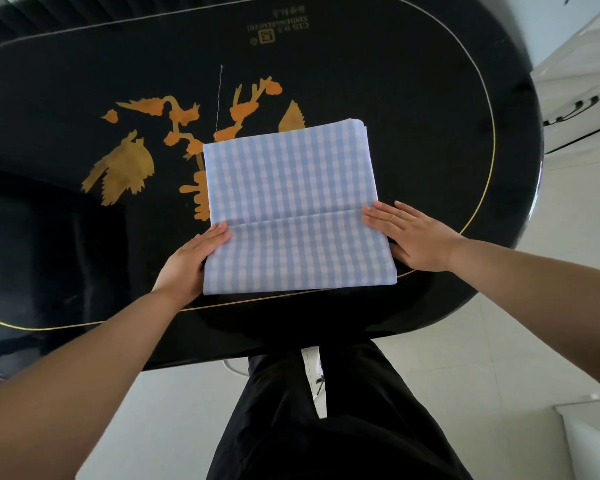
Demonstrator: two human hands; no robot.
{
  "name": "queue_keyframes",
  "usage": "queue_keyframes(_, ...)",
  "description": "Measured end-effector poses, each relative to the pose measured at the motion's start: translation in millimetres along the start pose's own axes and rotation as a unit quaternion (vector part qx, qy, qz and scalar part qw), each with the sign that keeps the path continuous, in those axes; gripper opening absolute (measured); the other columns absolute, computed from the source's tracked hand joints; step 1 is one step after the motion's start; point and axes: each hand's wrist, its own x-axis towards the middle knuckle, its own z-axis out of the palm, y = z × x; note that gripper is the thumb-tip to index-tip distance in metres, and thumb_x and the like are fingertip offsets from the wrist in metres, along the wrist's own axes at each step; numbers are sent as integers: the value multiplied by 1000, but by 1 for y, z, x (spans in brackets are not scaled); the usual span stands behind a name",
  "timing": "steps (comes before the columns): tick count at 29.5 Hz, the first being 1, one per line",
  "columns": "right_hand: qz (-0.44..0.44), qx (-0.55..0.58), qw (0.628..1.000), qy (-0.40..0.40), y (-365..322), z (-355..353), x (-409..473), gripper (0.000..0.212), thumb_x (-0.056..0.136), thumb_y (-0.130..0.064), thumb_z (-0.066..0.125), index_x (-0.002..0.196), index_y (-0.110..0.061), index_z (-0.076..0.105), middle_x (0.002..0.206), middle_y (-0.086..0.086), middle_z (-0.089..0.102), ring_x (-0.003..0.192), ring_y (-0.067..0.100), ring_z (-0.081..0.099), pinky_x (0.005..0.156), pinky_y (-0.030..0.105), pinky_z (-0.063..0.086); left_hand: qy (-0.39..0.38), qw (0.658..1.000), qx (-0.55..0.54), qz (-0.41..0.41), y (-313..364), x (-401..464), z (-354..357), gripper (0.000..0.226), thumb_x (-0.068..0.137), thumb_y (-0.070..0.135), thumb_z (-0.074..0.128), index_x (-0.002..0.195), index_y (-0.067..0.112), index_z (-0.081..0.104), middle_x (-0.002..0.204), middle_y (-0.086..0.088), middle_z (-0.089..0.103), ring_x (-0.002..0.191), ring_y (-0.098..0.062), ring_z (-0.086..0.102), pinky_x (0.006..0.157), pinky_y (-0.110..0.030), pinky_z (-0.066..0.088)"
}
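Observation:
A folded blue-and-white checked cloth point(293, 206) lies flat on the black oval table point(413, 116), with a crease running across its near third. My left hand point(191, 259) rests at the cloth's left edge, fingers straight on the table and partly under the edge, thumb on top. My right hand point(413, 237) lies flat at the right edge, fingertips touching the cloth by the crease, thumb against the table beside it.
The table top carries an orange and gold flower-and-bird inlay point(146, 150), a thin gold border line point(482, 188) and a loose white thread point(219, 98). Pale floor tiles point(499, 358) lie to the right and below. My dark trousers point(326, 410) stand at the table's near edge.

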Motion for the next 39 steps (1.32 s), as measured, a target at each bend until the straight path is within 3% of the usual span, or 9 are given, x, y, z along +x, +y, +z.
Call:
queue_keyframes(2, 5, 9, 1000, 9, 0, 1, 0, 75, 96, -38, 47, 150, -29, -4, 157, -11, -5, 142, 5, -11, 116, 29, -7, 62, 921, -351, -158, 24, 2, 6, 52, 73, 27, 80, 122, 20, 63, 126, 4, 63, 115, -12, 59, 96, -33, 48)
queue_keyframes(4, 7, 15, 1000, 17, 0, 0, -2, 78, 94, -38, 52, 151, -27, 0, 160, -8, 1, 141, 4, -9, 116, 28, -5, 140, 869, -412, -235, 34, 5, 13, 43, 72, 37, 79, 108, 16, 70, 108, 3, 70, 97, -11, 66, 81, -26, 52)
queue_keyframes(11, 139, 165, 974, 71, -37, -5, -9, 72, 88, -21, 65, 147, -32, 24, 155, -6, 27, 142, 16, 26, 116, 30, 21, 219, 934, -44, -278, 52, 11, 17, 17, 94, 15, 42, 85, 18, 56, 72, 2, 56, 68, -19, 54, 57, -29, 41)
queue_keyframes(14, 264, 296, 905, 153, -68, 0, -19, 33, 96, -22, 51, 128, -22, 48, 111, 0, 60, 103, 23, 59, 84, 30, 46, 214, 944, 80, -238, 56, -3, 16, 22, 99, 22, 34, 87, 12, 49, 70, -1, 53, 62, -18, 51, 58, -32, 38)
queue_keyframes(18, 321, 240, 892, 209, -103, 23, -30, 43, 97, -40, 30, 119, -6, 44, 71, -8, 48, 60, 15, 54, 51, 21, 34, 190, 958, 160, -145, 49, -35, 26, 25, 100, 39, 30, 91, 19, 42, 72, 6, 53, 59, -12, 50, 58, -33, 39)
queue_keyframes(25, 426, 262, 849, 173, -130, 29, -30, 32, 101, -37, 27, 118, -12, 38, 79, 4, 61, 64, 21, 58, 57, 36, 49, 173, 952, 203, -152, 34, -47, 41, 34, 102, 37, 22, 90, 13, 43, 62, 3, 50, 51, -12, 46, 45, -28, 28)
queue_keyframes(32, 470, 222, 845, 125, -133, 26, -29, 29, 102, -32, 29, 121, -12, 37, 76, 1, 57, 58, 19, 58, 50, 31, 48, 186, 949, 168, -193, 37, -45, 42, 32, 99, 43, 30, 103, 14, 44, 86, -4, 59, 64, -18, 57, 51, -30, 41)
queue_keyframes(36, 512, 294, 776, 225, -146, 22, -28, 47, 99, -36, 38, 141, -18, 27, 138, 5, 42, 115, 27, 53, 80, 39, 48, 225, 923, 313, -19, 42, -49, 50, 54, 94, 40, 46, 140, 16, 32, 145, -14, 36, 131, -35, 40, 105, -51, 34)
queue_keyframes(39, 383, 103, 878, 267, -169, 17, -14, 58, 97, -41, 40, 148, -23, 20, 156, 8, 19, 146, 28, 13, 118, 48, 12, 104, 894, 425, 94, 54, -38, 60, 64, 94, 55, 22, 149, 25, 15, 158, -7, 15, 145, -34, 12, 114, -52, 8)
